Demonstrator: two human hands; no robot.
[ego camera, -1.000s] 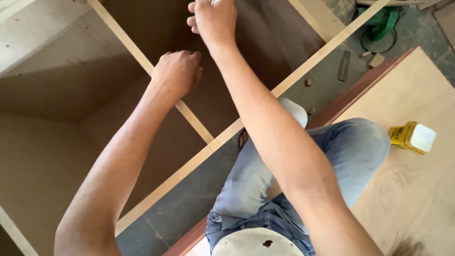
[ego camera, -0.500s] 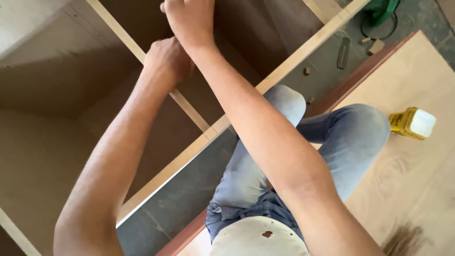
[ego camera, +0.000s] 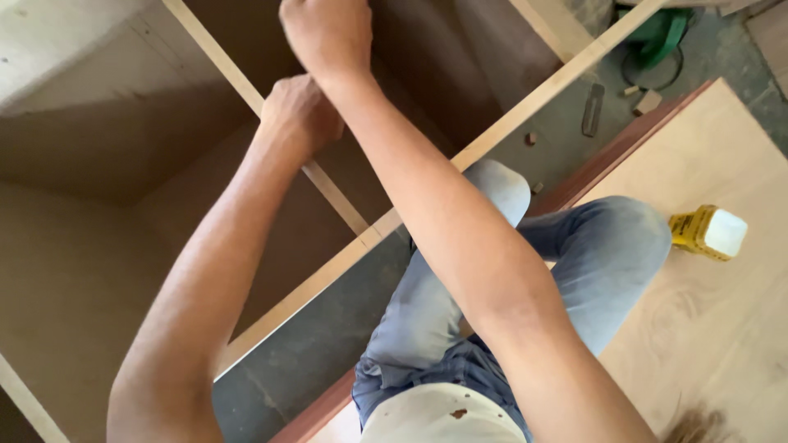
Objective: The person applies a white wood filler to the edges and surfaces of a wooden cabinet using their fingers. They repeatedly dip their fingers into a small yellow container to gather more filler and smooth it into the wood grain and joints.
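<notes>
My left hand (ego camera: 300, 115) is curled closed over the pale divider edge (ego camera: 336, 197) of the open plywood cabinet (ego camera: 98, 246). My right hand (ego camera: 327, 33) is fisted just above it, at the frame's top; what it holds, I cannot tell. I am kneeling on a plywood sheet (ego camera: 722, 312); a yellow bottle (ego camera: 707, 233) lies there, well apart.

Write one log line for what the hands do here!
left hand: closed on divider strip | right hand: fisted above cabinet frame | yellow bottle: lying on plywood sheet
</notes>
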